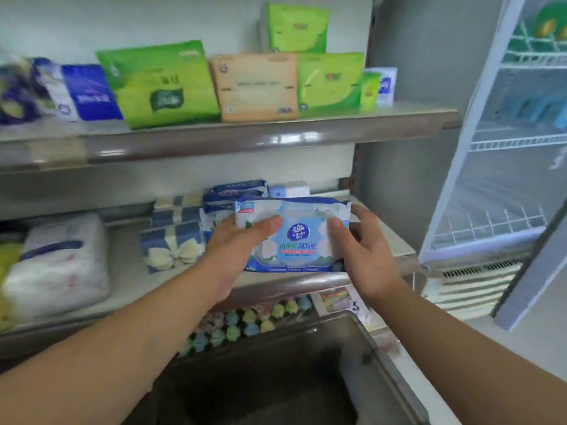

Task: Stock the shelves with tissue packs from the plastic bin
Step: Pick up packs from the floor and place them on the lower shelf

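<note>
A wipes pack (294,237) sat between the left hand (236,250) and right hand (368,250), above the middle shelf's (125,268) front edge, before stacked packs (233,191). The bin (376,354) lay below; a cooler (506,167) stood right.

left hand (236,250) + right hand (365,250) | grip wet-wipe pack (294,237) | above middle shelf (129,271)

Blue tissue pack (294,240), apparently above shelf (127,268)

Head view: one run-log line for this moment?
left hand, right hand: holding blue tissue pack | over: middle shelf front | plastic bin: below
</note>
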